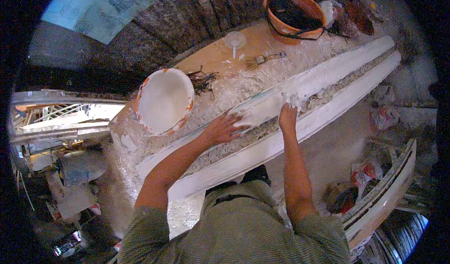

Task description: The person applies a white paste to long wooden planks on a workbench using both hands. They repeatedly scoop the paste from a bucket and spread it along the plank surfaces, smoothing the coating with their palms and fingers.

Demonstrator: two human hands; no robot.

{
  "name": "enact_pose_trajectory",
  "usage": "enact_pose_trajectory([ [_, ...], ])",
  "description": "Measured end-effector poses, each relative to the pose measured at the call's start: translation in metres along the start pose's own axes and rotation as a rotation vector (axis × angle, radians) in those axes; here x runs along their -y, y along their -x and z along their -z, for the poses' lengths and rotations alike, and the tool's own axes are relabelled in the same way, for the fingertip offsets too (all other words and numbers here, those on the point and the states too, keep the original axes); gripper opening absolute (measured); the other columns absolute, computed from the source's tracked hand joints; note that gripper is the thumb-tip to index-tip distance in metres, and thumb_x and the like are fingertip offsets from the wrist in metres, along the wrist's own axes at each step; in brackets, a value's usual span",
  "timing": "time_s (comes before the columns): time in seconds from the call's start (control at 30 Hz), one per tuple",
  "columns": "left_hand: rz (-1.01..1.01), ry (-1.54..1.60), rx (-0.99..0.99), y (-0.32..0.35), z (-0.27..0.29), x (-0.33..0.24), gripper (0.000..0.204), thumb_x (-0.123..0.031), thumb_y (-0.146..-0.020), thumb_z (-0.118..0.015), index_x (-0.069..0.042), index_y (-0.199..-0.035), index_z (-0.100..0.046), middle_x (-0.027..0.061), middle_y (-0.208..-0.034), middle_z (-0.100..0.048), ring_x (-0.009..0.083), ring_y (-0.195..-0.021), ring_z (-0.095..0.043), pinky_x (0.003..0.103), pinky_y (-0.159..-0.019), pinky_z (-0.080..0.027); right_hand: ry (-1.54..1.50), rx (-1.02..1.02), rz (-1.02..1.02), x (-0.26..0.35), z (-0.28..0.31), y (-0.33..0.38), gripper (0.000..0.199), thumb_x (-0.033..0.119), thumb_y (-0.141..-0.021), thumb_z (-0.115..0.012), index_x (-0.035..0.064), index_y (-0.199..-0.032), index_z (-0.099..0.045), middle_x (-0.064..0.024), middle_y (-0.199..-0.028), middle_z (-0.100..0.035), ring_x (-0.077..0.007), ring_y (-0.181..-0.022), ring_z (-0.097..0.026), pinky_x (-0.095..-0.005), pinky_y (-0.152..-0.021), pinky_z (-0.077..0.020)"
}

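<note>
Two long, white, plaster-coated strips lie side by side on the bench, running from lower left to upper right. My left hand (224, 129) rests flat on the far strip (337, 70), its fingers spread and smeared white. Farther right, my right hand (288, 116) is closed at a clump of wet white plaster (291, 98) on the same strip; its fingertips are coated and partly hidden. Closer to my body runs the near strip (255, 147). Rough grey-white residue fills the gap between the two.
Beyond the strips, the messy bench (225, 88) holds a white basin (165, 100), dark twig-like strands (201, 80), a brush (265, 59), a round pale scoop-like thing (235, 40) and an orange bucket (273, 11) with dark contents. A curved moulding (386, 189) stands at lower right.
</note>
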State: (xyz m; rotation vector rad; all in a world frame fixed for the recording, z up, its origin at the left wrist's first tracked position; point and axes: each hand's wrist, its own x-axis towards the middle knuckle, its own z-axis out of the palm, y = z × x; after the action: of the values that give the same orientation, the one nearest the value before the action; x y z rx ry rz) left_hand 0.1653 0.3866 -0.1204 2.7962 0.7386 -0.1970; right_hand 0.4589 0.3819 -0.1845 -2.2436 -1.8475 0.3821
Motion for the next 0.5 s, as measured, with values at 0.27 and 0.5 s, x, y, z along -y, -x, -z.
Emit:
enact_pose_trajectory([
  [0.27,0.249,0.082,-0.139,-0.047,-0.011,-0.006,0.053,-0.049,-0.1,-0.036,-0.03,-0.149,-0.036,0.0263,-0.143,-0.044,0.045,-0.136,-0.035,0.056,-0.118,-0.014,0.155,0.251,0.097,0.015,0.041,0.024,0.028,0.02,-0.09,-0.051,-0.0035,-0.1,-0.062,-0.0318,-0.111,-0.06,-0.049,-0.109,-0.055,-0.0587,-0.103,-0.0358],
  [0.5,0.349,0.037,0.038,0.102,-0.026,-0.014,0.057,-0.047,-0.099,-0.039,-0.025,-0.151,-0.031,0.023,-0.143,-0.045,0.0451,-0.136,-0.036,0.056,-0.118,-0.016,-0.097,0.508,0.057,0.116,0.005,0.082,0.066,0.042,-0.093,-0.053,-0.0067,-0.137,-0.044,-0.0348,-0.135,-0.045,-0.0462,-0.126,-0.045,-0.053,-0.11,-0.0312],
])
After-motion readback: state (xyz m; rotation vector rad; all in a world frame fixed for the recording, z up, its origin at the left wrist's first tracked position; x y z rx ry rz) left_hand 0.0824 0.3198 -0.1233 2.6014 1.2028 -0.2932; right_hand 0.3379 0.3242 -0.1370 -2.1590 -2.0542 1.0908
